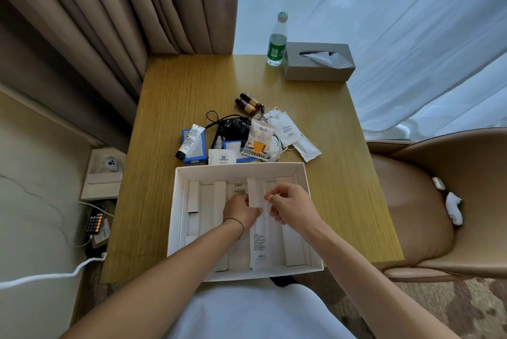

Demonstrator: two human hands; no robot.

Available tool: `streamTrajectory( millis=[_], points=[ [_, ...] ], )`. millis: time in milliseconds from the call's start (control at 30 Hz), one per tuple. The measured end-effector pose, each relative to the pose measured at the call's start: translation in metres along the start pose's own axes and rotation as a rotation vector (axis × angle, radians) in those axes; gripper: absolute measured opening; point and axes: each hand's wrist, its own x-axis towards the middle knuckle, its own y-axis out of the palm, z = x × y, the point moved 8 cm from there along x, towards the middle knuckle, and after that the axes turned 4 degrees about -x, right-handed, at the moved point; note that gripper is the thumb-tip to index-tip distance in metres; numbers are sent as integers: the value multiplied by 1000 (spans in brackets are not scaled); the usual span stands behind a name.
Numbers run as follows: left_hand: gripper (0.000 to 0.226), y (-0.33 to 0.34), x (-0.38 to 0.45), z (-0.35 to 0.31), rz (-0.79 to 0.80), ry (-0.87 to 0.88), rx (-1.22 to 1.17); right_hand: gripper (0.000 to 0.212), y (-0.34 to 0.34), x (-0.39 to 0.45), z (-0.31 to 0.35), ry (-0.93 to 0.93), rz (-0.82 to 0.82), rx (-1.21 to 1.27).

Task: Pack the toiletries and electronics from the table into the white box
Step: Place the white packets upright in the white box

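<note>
The white box (238,170) lies open at the table's near edge with white dividers inside. A long white packet (259,240) lies lengthwise in it. My left hand (241,209) grips the packet's left edge. My right hand (293,205) pinches its upper right edge. Behind the box lies a pile: a white tube (189,141) on a blue box (201,152), black cables with a charger (233,126), two brown bottles (248,104), a coffee sachet (260,138), white sachets (290,130) and a small white card packet (222,156).
A green-labelled water bottle (277,42) and a grey tissue box (318,61) stand at the table's far edge. A tan chair (439,201) is to the right. Curtains hang behind. A phone (94,219) and cables lie on the floor at left.
</note>
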Motion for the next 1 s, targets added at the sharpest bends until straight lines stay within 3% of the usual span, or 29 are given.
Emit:
streamTrajectory(
  millis=[133, 300, 400, 533, 633, 700, 867, 1000],
  points=[
    [20, -5, 2, -1, -78, 45, 214, 18, 4, -2, 1, 2, 12, 10],
    [45, -9, -2, -6, -154, 85, 362, 18, 9, -3, 2, 5, 24, 46],
    [52, -11, -4, -7, -125, 93, 298, 18, 7, -2, 6, -2, 34, 104],
    [39, -26, -15, -7, -78, 129, 168, 21, -9, 5, 22, -55, 49, 284],
    [24, -41, -35, -20, -69, 256, 101, 23, -35, 18, 34, -102, -15, 366],
    [27, -50, -51, -36, -64, 352, 36, 24, -53, 29, 39, -130, -60, 394],
    [28, -66, -76, -83, -86, 510, -164, 25, -89, 71, 30, -137, -214, 368],
    [27, -73, -77, -116, -118, 559, -176, 22, -102, 120, 13, -85, -357, 155]
  ],
)
